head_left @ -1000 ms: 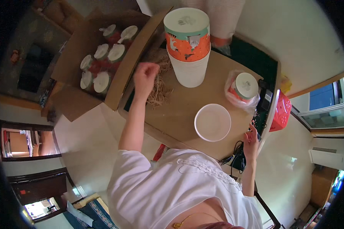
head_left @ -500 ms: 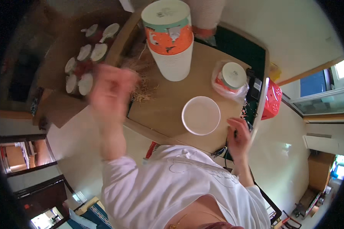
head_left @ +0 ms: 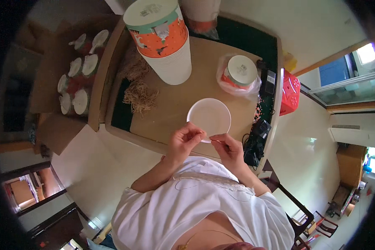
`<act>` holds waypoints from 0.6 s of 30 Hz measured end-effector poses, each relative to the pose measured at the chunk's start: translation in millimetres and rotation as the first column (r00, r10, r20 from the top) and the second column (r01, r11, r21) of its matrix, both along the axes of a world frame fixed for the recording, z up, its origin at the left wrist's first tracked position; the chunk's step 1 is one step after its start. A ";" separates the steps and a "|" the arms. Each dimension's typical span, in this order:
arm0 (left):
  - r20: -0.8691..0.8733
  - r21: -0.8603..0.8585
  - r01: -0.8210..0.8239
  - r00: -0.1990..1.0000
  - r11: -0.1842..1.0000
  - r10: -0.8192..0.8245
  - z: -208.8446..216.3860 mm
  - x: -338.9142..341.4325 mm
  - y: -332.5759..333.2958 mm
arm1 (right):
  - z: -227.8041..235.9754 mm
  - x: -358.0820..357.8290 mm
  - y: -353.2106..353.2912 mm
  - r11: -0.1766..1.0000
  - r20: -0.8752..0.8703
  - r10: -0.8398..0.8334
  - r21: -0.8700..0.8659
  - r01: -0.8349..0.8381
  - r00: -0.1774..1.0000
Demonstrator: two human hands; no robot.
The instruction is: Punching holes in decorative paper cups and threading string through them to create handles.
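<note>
My left hand [head_left: 186, 141] and my right hand [head_left: 229, 151] are close together at the near rim of a white paper tub [head_left: 212, 111], which stands open-side up on the table. Thumb and forefinger are pinched on each hand. Whatever lies between the fingertips is too small to make out. Beyond the left hand, loose bundles of tan twine [head_left: 141, 98] lie near the table's left side. A tall stack of white paper tubs [head_left: 167, 66], topped by an upturned orange and green printed one [head_left: 160, 39], rises behind them.
A bagged printed tub [head_left: 242, 71] sits back right, with a black device [head_left: 270, 81] beside it. Black cables and an adapter [head_left: 260, 128] lie at the right edge, near a red plastic basket [head_left: 290, 91]. Left of the table, a cardboard box [head_left: 102, 89] holds several lidded tubs.
My left hand came in from the far left, where it was blurred, to meet the right hand at the tub. Both hands are now pinched. The view has shifted slightly.
</note>
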State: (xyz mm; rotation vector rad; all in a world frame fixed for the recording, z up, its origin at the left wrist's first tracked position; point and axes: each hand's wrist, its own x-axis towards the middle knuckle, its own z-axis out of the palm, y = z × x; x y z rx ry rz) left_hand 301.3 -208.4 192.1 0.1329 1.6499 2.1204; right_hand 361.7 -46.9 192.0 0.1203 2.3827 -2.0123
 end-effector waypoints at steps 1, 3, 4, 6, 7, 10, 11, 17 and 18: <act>0.041 0.005 0.001 0.999 1.000 -0.001 1.3 -0.5 0.3 | -2.6 1.3 -0.5 0.999 0.001 -0.027 -0.032 0.027 1.000; 0.046 0.011 0.009 0.999 1.000 -0.010 -0.6 0.4 3.0 | -5.7 3.2 3.1 0.997 0.002 -0.055 -0.062 0.055 0.998; 0.049 0.018 0.014 0.999 1.000 -0.015 -2.3 0.9 4.3 | -6.9 2.9 5.3 0.993 -0.004 -0.070 -0.093 0.069 0.998; -0.025 -0.021 0.017 1.000 1.000 -0.017 -10.1 3.9 8.4 | -5.0 1.3 6.0 0.988 -0.007 -0.089 -0.128 0.087 0.996; -0.100 -0.058 0.013 0.995 0.998 -0.019 -12.5 5.3 10.1 | 0.3 -0.9 5.9 0.987 0.052 -0.082 -0.136 0.089 0.995; -0.246 -0.217 0.033 0.965 0.976 -0.088 -14.1 12.4 10.3 | -6.1 4.3 6.7 0.986 0.127 -0.071 -0.139 0.088 0.989; -0.243 -0.219 0.038 0.966 0.975 -0.092 -13.1 13.6 10.8 | -9.2 5.9 6.9 0.988 0.139 -0.056 -0.134 0.075 0.989; -0.473 -0.470 0.048 0.829 0.881 -0.297 -14.1 14.3 11.6 | -15.2 10.0 3.7 0.994 0.008 -0.111 -0.020 0.111 0.994; -0.443 -0.482 0.066 0.842 0.874 -0.308 -13.4 15.2 12.7 | -15.7 10.3 3.7 0.994 0.011 -0.110 -0.023 0.110 0.994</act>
